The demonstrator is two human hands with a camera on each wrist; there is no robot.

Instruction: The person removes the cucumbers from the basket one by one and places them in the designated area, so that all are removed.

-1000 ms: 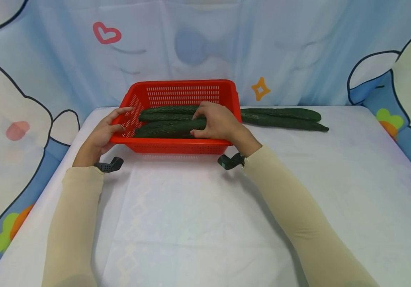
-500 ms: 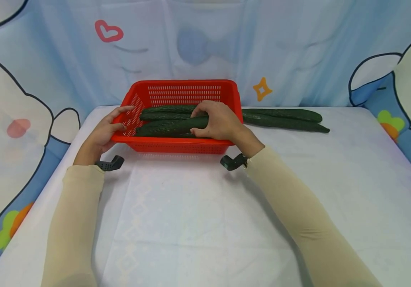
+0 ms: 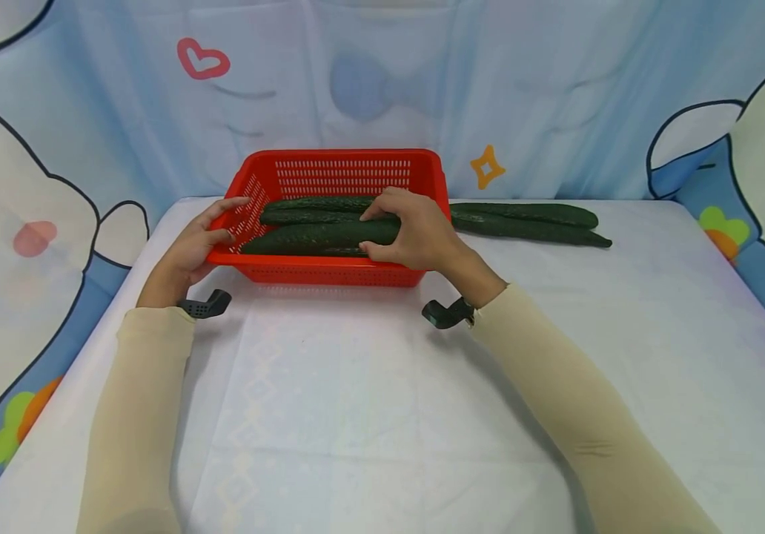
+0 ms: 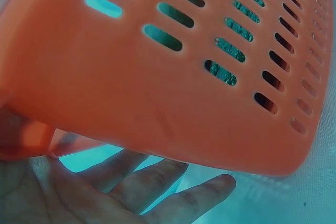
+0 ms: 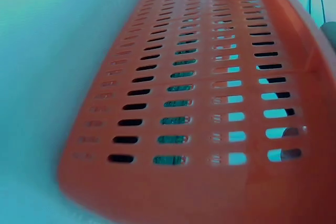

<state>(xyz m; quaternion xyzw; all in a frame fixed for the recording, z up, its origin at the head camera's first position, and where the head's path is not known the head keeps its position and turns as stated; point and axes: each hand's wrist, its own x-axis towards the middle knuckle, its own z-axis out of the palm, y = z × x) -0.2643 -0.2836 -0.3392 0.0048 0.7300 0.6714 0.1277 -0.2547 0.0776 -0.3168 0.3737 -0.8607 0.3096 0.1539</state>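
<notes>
In the head view my right hand [image 3: 416, 230] reaches over the near rim of a red plastic basket [image 3: 329, 276]. Its thumb and fingers hold the right part of a long dark green cucumber [image 3: 302, 237], whose right end is hidden by the hand. Behind it in the basket lie more cucumbers [image 3: 309, 216], and another shows just underneath. At the basket's left end my left hand [image 3: 189, 248] grips the rim, with two digits hooked over it. Seen in the left wrist view, the other fingers [image 4: 184, 203] extend along the outside of the basket wall.
Right of the basket, two more cucumbers [image 3: 529, 222] lie side by side on the white-covered table [image 3: 329, 400]. A blue patterned curtain [image 3: 556, 96] hangs right behind the table's far edge. The slotted basket side [image 5: 173, 129] fills much of the right wrist view.
My right hand has shifted slightly right and towards me. The held cucumber's left end now sits further left, and more of the cucumber beneath shows. My left hand stays at the rim.
</notes>
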